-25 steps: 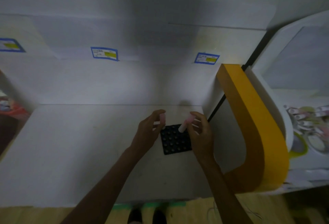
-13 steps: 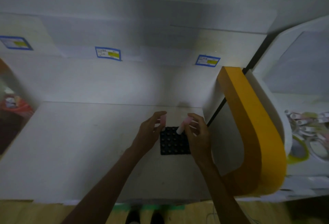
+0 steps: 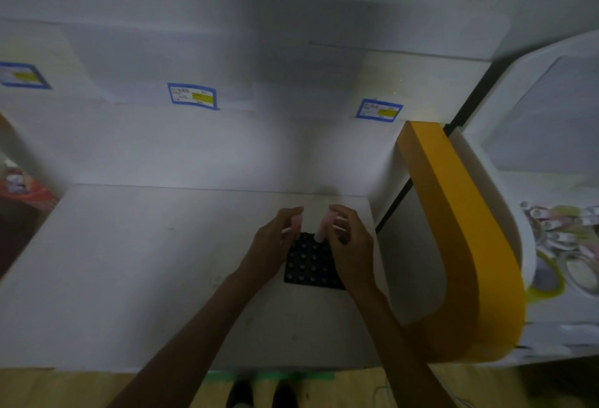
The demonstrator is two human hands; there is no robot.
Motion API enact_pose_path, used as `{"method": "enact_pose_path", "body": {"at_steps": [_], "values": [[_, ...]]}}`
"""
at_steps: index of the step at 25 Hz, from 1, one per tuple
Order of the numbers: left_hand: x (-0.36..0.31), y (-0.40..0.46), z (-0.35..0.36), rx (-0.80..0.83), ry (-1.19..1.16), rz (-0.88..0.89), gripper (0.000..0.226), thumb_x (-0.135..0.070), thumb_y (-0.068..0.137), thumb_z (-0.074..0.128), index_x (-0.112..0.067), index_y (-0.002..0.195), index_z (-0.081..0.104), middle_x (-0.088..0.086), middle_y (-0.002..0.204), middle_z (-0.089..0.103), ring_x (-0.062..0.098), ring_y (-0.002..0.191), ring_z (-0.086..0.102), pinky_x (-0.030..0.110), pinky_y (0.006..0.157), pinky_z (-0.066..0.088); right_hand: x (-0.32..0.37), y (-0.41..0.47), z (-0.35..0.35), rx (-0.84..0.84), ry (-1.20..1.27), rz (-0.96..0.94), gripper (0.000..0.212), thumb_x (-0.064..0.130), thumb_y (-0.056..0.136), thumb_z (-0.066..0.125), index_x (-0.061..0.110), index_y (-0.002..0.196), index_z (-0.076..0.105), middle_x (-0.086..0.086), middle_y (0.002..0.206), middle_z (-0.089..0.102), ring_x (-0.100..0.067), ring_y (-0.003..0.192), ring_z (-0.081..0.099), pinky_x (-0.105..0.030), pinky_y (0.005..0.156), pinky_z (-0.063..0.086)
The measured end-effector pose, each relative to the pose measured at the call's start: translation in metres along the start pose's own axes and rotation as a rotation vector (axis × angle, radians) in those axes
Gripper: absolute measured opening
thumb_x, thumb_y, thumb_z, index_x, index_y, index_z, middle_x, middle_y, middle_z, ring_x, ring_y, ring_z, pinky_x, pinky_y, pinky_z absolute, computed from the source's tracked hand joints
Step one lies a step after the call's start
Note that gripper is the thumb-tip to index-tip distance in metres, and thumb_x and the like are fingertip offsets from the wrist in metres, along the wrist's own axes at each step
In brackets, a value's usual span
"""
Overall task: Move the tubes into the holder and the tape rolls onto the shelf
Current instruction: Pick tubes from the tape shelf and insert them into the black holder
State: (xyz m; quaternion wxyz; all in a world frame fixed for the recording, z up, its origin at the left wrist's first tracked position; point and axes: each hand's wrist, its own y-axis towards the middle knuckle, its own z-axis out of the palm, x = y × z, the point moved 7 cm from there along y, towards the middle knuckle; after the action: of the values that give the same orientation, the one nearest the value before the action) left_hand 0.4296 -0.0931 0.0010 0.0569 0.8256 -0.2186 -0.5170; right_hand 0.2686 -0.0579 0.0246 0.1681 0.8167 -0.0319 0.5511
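We see the left hand (image 3: pixel 270 245) pinching a small pink plastic tube (image 3: pixel 296 223) over the black perforated holder (image 3: pixel 309 263). The right hand (image 3: pixel 351 245) pinches a second, tilted pink tube (image 3: pixel 324 227) just right of it.

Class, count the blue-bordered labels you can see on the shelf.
3: the left label at the left edge, the middle label, and the right label near the yellow band. Others may lie outside view.

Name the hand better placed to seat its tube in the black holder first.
Probably the right hand: its tube tilts down with its tip over the holder. The left hand holds its tube at the far edge.
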Motion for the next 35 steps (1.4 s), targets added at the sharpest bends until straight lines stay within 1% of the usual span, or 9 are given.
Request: {"method": "enact_pose_path", "body": {"at_steps": [5,8,10,15,21,25,27,31,35], "values": [[-0.006,-0.002,0.002,0.025,0.024,-0.039,0.036,-0.026,0.1,0.046,-0.014,0.134,0.047,-0.003,0.118,0.056,0.017,0.109,0.061,0.006,0.09,0.043,0.0,0.006,0.018,0.041,-0.037,-0.035,0.029,0.014,0.093,0.059,0.008,0.122,0.057,0.002,0.116,0.06,0.001,0.101,0.057,-0.019,0.091,0.05],[-0.007,-0.004,-0.002,0.051,0.026,-0.143,0.046,-0.035,0.099,0.05,-0.019,0.141,0.042,-0.005,0.129,0.055,0.011,0.116,0.056,0.013,0.097,0.042,-0.003,0.006,0.023,0.075,-0.045,-0.084,0.03,0.011,0.093,0.06,0.006,0.122,0.057,-0.002,0.119,0.061,-0.003,0.106,0.057,-0.022,0.093,0.05],[-0.006,-0.01,-0.013,0.037,0.186,-0.153,0.054,-0.037,0.097,0.056,-0.023,0.145,0.038,-0.008,0.138,0.049,0.007,0.124,0.047,0.019,0.103,0.035,-0.002,0.006,0.025,0.092,-0.055,-0.134,0.027,0.009,0.093,0.06,0.008,0.12,0.058,0.001,0.117,0.06,-0.003,0.106,0.057,-0.023,0.093,0.051],[-0.005,-0.03,-0.035,0.152,0.553,-0.137,0.065,-0.036,0.088,0.066,-0.018,0.144,0.04,0.004,0.145,0.046,0.023,0.132,0.04,0.037,0.109,0.034,0.0,0.004,0.032,0.15,-0.081,-0.21,0.024,0.009,0.095,0.057,0.007,0.119,0.059,-0.001,0.117,0.061,-0.006,0.104,0.058,-0.02,0.093,0.049],[-0.013,-0.039,-0.042,0.172,0.649,-0.138,0.069,-0.045,0.085,0.064,-0.018,0.145,0.041,0.003,0.143,0.048,0.023,0.132,0.042,0.039,0.108,0.034,-0.003,0.003,0.032,0.211,-0.089,-0.148,0.023,0.018,0.098,0.055,0.016,0.121,0.059,0.0,0.118,0.063,-0.012,0.102,0.062,-0.025,0.09,0.051],[-0.023,-0.044,-0.052,0.19,0.68,-0.152,0.072,-0.052,0.085,0.057,-0.02,0.147,0.037,0.004,0.148,0.043,0.023,0.136,0.036,0.038,0.11,0.031,0.003,-0.004,0.03,0.228,-0.223,-0.106,0.034,0.025,0.1,0.048,0.017,0.133,0.053,-0.001,0.131,0.058,-0.015,0.116,0.054,-0.036,0.101,0.045],[-0.033,-0.049,-0.057,0.201,0.691,-0.139,0.074,-0.055,0.084,0.052,-0.021,0.148,0.036,0.004,0.15,0.04,0.022,0.138,0.034,0.038,0.111,0.03,0.017,-0.01,0.023,0.247,-0.35,-0.119,0.04,0.029,0.1,0.047,0.022,0.139,0.046,0.001,0.137,0.053,-0.015,0.123,0.048,-0.035,0.106,0.04],[-0.055,-0.06,-0.067,0.206,0.695,-0.068,0.072,-0.051,0.088,0.06,-0.022,0.148,0.034,0.005,0.151,0.037,0.022,0.139,0.033,0.038,0.112,0.027,0.043,-0.024,0.003,0.233,-0.411,-0.1,0.061,0.031,0.095,0.055,0.024,0.15,0.029,-0.001,0.146,0.043,-0.018,0.13,0.042,-0.038,0.108,0.038],[-0.092,-0.073,-0.077,0.202,0.681,0.069,0.071,-0.053,0.083,0.058,-0.016,0.142,0.045,0.01,0.142,0.048,0.029,0.13,0.045,0.044,0.106,0.036,0.081,-0.069,-0.014,0.197,-0.534,-0.164,0.064,0.031,0.091,0.063,0.016,0.146,0.035,-0.007,0.146,0.044,-0.024,0.132,0.041,-0.04,0.109,0.037]]}}
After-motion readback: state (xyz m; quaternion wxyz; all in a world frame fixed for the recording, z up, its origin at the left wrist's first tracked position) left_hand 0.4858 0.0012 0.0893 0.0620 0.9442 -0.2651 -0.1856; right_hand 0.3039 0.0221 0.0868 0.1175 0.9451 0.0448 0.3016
